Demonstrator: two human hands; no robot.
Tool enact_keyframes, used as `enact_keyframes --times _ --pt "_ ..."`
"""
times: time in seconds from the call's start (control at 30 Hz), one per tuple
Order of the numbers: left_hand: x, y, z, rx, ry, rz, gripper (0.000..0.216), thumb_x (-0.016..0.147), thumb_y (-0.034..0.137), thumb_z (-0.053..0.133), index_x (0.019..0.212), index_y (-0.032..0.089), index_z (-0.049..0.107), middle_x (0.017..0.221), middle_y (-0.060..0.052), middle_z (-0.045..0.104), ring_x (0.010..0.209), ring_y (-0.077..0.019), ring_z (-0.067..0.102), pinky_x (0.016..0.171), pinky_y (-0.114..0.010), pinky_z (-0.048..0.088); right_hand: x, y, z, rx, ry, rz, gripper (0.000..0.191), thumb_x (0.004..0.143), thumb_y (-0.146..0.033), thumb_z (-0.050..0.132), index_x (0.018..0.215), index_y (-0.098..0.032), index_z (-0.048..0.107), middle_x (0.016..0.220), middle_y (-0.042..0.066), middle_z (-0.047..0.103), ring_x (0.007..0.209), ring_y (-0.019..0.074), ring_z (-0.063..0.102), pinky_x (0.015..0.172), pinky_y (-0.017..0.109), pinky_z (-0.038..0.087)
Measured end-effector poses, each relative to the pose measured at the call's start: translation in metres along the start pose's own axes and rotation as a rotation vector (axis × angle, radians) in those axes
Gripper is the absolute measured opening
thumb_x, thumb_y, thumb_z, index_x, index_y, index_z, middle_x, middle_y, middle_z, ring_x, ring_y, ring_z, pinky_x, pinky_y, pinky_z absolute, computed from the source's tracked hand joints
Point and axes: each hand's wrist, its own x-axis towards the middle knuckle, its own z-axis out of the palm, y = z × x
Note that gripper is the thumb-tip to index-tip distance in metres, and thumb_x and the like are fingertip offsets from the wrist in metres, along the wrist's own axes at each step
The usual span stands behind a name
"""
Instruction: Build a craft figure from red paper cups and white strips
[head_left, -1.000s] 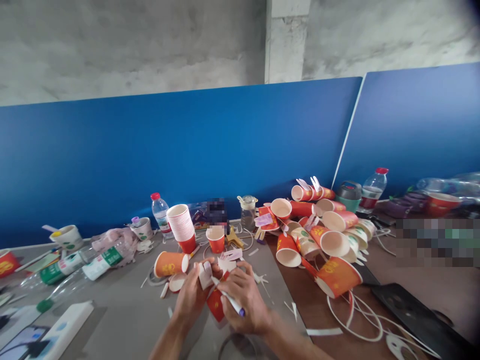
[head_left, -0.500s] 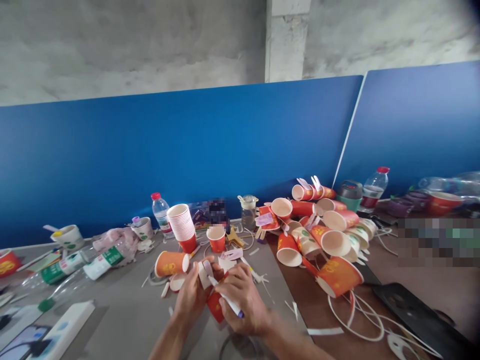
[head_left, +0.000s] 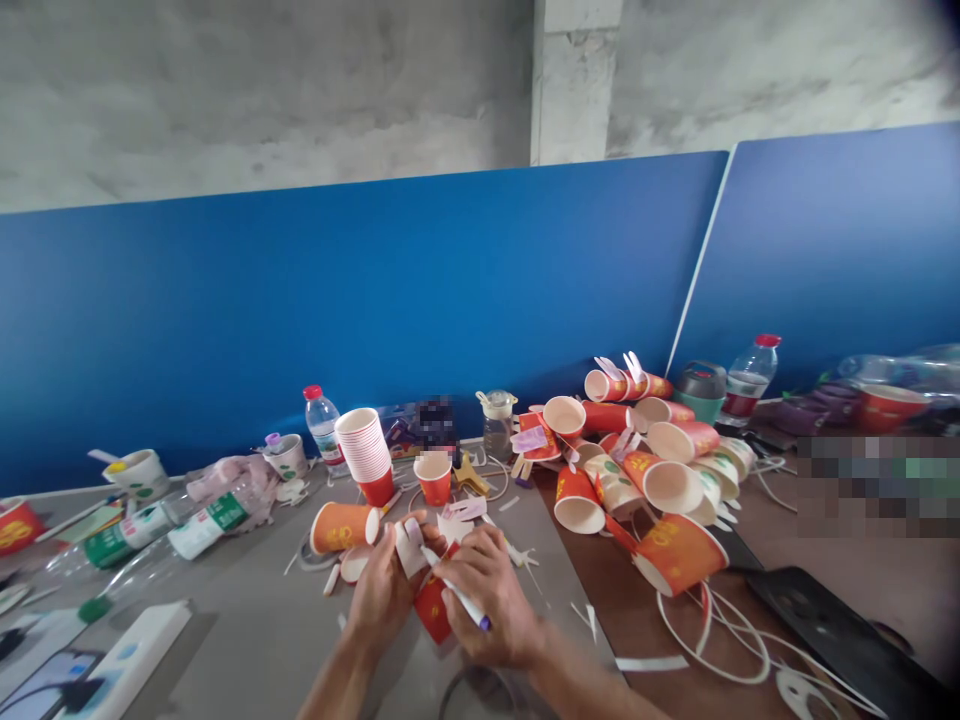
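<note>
At the near edge of a cluttered grey table, a person's left hand closes around a red paper cup. The cup is wedged between both hands, its cut white flaps pointing far and left and its body slanting back toward the person. The right hand, just right of the cup and touching it, grips a white marker pen with a purple end that lies diagonally across the cup, purple end near and right. A heap of red and orange paper cups sits well apart to the right.
</note>
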Motion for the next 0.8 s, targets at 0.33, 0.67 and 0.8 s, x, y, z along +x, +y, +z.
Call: enact_keyframes --times 0.33,0.67,0.8 --pt "0.002 -0.003 -0.001 -0.008 0.038 0.028 0.045 0.086 0.051 0.117 0.113 0.022 0.095 0.093 -0.01 0.096 0.108 -0.0425 0.099 0.113 -0.055 0.081 -0.002 0.001 -0.001 0.006 -0.022 0.014 0.022 0.089 -0.015 0.081 0.103 -0.029 0.073 0.083 -0.003 0.077 0.08 0.024 0.071 0.094 0.046 0.053" --pt "0.002 0.002 -0.001 -0.075 0.051 0.021 0.032 0.1 0.049 0.106 0.114 0.023 0.096 0.091 -0.006 0.095 0.085 -0.0288 0.094 0.099 -0.044 0.081 0.0 0.0 -0.007 0.055 0.029 -0.028 0.018 0.1 -0.021 0.073 0.115 -0.03 0.076 0.083 -0.003 0.078 0.078 0.0247 0.072 0.096 0.047 0.057" --pt "0.0 0.008 0.007 -0.093 0.104 0.026 0.023 0.104 0.043 0.103 0.113 0.023 0.095 0.086 -0.004 0.091 0.079 -0.0245 0.09 0.093 -0.038 0.08 -0.002 0.0 -0.01 0.106 0.016 -0.008 0.021 0.101 -0.02 0.072 0.118 -0.031 0.075 0.082 -0.001 0.076 0.078 0.0259 0.07 0.096 0.05 0.058"
